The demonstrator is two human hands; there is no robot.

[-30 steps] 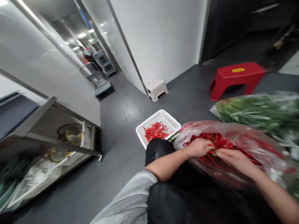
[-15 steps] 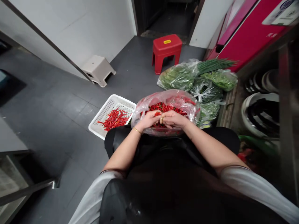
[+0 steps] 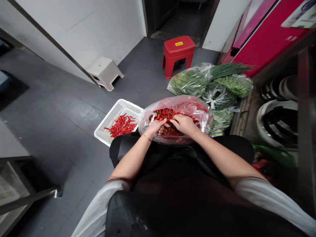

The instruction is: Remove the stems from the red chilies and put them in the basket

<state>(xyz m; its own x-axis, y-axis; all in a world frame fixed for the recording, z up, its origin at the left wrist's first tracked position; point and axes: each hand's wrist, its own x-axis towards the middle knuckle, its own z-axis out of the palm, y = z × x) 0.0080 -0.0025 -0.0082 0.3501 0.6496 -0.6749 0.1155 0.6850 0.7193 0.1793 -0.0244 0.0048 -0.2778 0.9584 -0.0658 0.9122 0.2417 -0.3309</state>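
Note:
A clear plastic bag [image 3: 148,115] full of red chili peppers [image 3: 169,113] with green stems lies open in front of my lap. Over its mouth, my left hand [image 3: 156,128] is closed, its thumb pressed against its curled fingers around a red chili. My right hand [image 3: 184,125] is just to the right, back of the hand up, its bent fingertips down at a chili among the others. Part of what the fingers grip is hidden. Left of the bag, a white perforated basket [image 3: 106,124] holds a pile of loose red chilies [image 3: 122,125].
Bags of green vegetables [image 3: 189,82] and a bundle of long green stalks [image 3: 229,69] lie beyond the bag to the right. A red stool [image 3: 179,47] and a beige stool [image 3: 105,70] stand farther off. Stacked pans [image 3: 278,121] sit on the right, by a metal post.
My hands were together over the bag; now they are slightly apart. The right hand has turned palm down, its fingers reaching into the chilies. The left has shifted slightly left and down.

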